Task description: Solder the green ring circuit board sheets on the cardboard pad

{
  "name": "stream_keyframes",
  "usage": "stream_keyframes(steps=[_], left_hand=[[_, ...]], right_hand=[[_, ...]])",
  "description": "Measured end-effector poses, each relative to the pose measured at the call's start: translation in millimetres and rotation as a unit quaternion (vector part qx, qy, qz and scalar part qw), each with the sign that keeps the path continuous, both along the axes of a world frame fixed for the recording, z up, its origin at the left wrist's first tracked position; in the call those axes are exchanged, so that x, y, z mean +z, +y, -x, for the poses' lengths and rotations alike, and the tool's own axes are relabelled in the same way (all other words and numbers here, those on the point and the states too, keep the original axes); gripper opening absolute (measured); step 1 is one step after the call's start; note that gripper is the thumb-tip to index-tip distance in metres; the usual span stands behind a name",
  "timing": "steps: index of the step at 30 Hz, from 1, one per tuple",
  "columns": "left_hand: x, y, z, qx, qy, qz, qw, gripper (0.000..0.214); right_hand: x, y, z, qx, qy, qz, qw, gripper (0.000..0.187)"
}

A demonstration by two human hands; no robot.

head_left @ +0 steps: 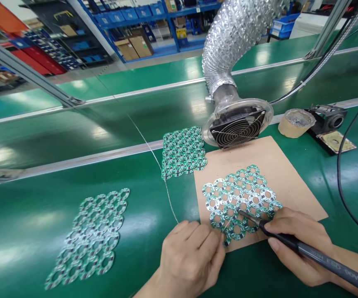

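My right hand is closed around a dark soldering iron; its tip touches a panel of round green circuit boards that lies on a brown board. My left hand pinches a thin solder wire and holds its end close to the iron's tip. The wire runs up and away to the left over the green bench.
A second panel of ring boards lies behind the brown board, a third at the left. A fume-extractor fan on a silver hose sits just behind. An iron stand and a tape roll stand at right; a black cable hangs there.
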State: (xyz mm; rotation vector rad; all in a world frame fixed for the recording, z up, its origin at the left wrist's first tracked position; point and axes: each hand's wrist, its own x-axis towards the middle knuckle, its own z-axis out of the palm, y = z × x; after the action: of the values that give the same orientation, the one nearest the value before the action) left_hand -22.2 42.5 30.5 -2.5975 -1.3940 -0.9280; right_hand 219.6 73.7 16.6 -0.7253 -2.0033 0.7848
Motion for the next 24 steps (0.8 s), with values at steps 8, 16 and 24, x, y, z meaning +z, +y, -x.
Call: stream_keyframes(steps=[8,16,24], left_hand=[[-0.6,3.0,-1.3,0.005,0.017,0.011,1.000,0.018],[-4.7,4.4,0.7,0.012,0.020,0.010,1.000,0.014],[-8.3,6.4,0.0,0.014,0.033,-0.002,0.999,0.019]], right_hand=[[1.9,-0.3,0.8,-0.007,-0.008,-0.029,1.000,0.030],[4.6,0.8,4.6,-0.015,-0.017,-0.036,0.999,0.032],[6.5,0.7,7.3,-0.013,-0.034,-0.043,0.998,0.032]])
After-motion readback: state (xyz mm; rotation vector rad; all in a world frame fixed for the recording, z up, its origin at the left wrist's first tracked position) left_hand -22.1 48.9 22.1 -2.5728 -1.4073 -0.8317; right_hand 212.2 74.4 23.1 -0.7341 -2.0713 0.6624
